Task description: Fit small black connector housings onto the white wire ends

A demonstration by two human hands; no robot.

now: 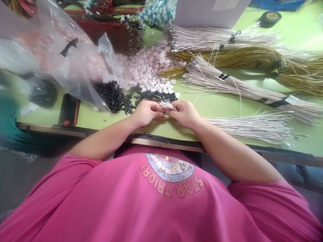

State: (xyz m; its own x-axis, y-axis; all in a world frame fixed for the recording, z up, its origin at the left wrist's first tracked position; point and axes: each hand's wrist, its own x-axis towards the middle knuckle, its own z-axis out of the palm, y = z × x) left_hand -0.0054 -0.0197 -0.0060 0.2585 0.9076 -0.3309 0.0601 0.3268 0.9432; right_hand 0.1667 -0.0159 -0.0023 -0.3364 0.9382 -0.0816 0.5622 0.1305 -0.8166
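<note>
My right hand (185, 114) is closed round the end of a bundle of thin white wires (248, 127), whose tips stick out between my two hands. The rest of that bundle lies to the right on the green table, passing behind my forearm. My left hand (147, 113) is at the wire tips with thumb and fingers pressed together; whatever is between them is too small to make out. Just beyond my fingers lies a pile of small black pieces (112, 96), with a heap of small white connectors (150, 69) behind it.
Tied white wire bundles (239, 89) and yellow wires (232, 58) lie at the right. Clear plastic bags (70, 58) and a dark phone-like object (69, 110) are at the left. Black tape (270, 19) sits at the back right, near a grey box (207, 11). The table's edge (166, 142) runs before me.
</note>
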